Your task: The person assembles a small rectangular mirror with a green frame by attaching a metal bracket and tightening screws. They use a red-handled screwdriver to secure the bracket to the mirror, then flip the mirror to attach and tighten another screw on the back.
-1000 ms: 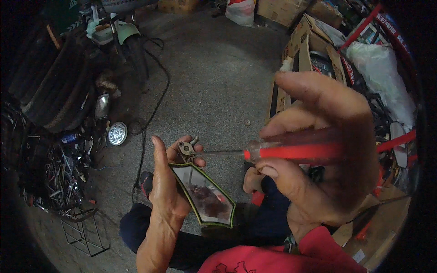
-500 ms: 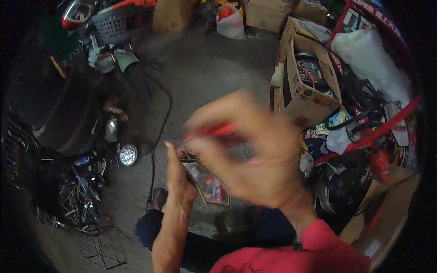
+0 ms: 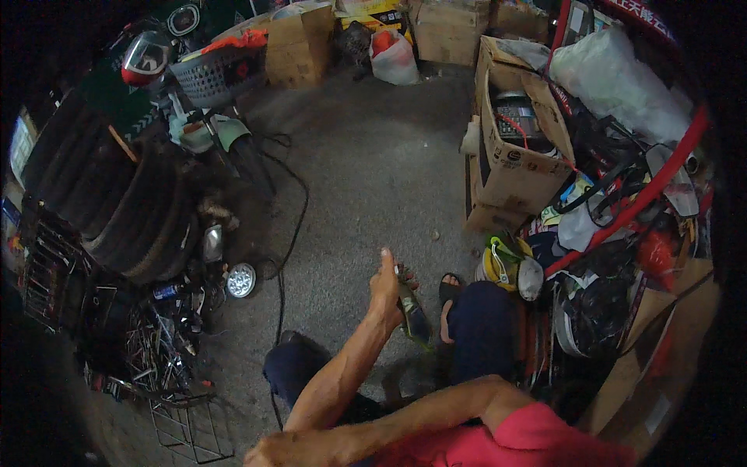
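My left hand point(image 3: 384, 294) is out ahead of me above the floor, thumb pointing up and away. It grips a flat, shiny, angular piece with a thin yellow-green edge point(image 3: 414, 315); I cannot make out its kind. The hand covers part of the piece, and its far end looks dark and uneven. My right arm crosses in front of my body to the lower left, over my left forearm. My right hand point(image 3: 278, 451) looks closed at the lower edge, partly cut off. Whatever is in it is hidden.
Stacked tyres point(image 3: 109, 179), a heap of metal parts point(image 3: 159, 342) and a round lamp point(image 3: 241, 280) lie left, beside a black cable point(image 3: 294, 226). On the right stand an open carton point(image 3: 517, 167), a red frame bar point(image 3: 638, 210) and a yellow-green item point(image 3: 502, 263).
My right hand has moved from beside the flat piece, where it held something red, down to the lower left. The view has shifted; my left hand still holds the piece.
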A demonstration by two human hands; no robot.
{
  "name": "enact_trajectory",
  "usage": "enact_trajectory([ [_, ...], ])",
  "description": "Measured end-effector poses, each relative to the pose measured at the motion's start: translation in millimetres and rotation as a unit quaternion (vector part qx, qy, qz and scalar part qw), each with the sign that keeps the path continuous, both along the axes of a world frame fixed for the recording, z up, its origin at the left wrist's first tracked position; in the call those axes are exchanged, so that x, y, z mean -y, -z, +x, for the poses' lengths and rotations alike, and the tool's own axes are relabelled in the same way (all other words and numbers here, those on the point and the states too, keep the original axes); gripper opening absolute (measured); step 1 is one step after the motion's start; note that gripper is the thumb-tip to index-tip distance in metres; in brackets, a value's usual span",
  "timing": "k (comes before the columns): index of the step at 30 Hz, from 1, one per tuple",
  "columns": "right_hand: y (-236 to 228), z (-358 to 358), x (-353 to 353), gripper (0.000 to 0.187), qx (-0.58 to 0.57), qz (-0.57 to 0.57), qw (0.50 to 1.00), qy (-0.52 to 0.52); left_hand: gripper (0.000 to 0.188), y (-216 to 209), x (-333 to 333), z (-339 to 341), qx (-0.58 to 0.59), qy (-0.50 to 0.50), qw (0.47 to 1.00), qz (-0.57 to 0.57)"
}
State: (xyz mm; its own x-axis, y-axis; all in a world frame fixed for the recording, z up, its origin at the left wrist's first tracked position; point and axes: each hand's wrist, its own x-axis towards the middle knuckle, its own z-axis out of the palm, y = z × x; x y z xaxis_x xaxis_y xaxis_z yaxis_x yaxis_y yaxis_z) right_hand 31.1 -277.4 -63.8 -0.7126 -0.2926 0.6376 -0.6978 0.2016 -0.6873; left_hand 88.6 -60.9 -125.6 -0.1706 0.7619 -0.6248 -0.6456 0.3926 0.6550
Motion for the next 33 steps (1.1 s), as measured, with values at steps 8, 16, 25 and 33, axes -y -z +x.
enact_trajectory([
  [8,-34.1,19.5,-6.5,0.023,0.075,-0.006,0.991,-0.114,0.06,-18.3,1.1,1.1,0.035,0.011,0.999,0.039],
  [16,-43.1,17.6,-26.2,0.021,0.057,0.02,0.996,-0.065,0.069,-40.7,13.6,-17.0,0.032,0.02,0.998,0.049],
  [25,-83.5,36.4,-73.3,0.021,0.03,0.057,0.996,0.059,0.071,-51.6,17.2,-18.2,0.03,0.036,0.998,0.043],
  [33,-159.9,78.2,-148.5,0.021,0.004,0.113,0.959,0.259,0.066,-51.4,18.7,-27.3,0.094,0.041,0.989,0.105],
])
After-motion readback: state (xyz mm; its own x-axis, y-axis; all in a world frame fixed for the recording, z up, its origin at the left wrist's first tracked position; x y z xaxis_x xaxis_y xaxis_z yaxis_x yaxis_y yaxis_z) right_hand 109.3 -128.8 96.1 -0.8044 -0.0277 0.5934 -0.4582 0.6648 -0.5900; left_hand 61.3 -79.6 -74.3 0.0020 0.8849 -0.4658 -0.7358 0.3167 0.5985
